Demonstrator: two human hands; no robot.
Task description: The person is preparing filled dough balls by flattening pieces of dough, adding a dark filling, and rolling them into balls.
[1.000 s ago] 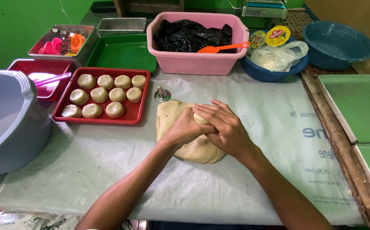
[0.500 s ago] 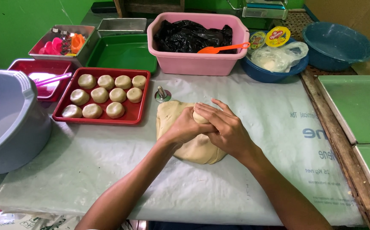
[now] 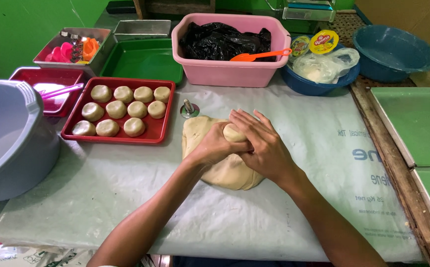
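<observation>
Change since a second ago: hardly any; both hands sit on the same spot of the dough, the fingers only a touch tighter round the small lump.
Head view, hands: left hand [image 3: 215, 146] and right hand [image 3: 264, 148] meet over the dough slab [image 3: 225, 170], pinching a small dough lump [image 3: 234, 132] between them.
Grip, left: fingers curled and clamped on the near side of the lump.
Grip, right: fingers wrapped over the far side of the lump, closed on it too.
Where the dough is: the slab lies flat on the pale sheet covering the desk [image 3: 126, 198], in the middle, just right of the red tray [image 3: 118, 138].
How it will handle: I judge it soft and pliable, heavy in the mass but light in a pinched-off piece; it dents under the fingers and looks matt, not slippery. It tears rather than breaks.
Where to take hold: at the raised edge of the slab, thumbs and fingertips round the lump's base, squeezing to part it.
Head view, around: dough balls [image 3: 126, 94] sit in rows on the red tray; a small metal cutter [image 3: 189, 109] stands just beyond the slab; a pink tub [image 3: 229, 74] with black plastic and an orange scoop [image 3: 259, 54] is farther back; a grey bucket [image 3: 7, 148] stands at the left.
</observation>
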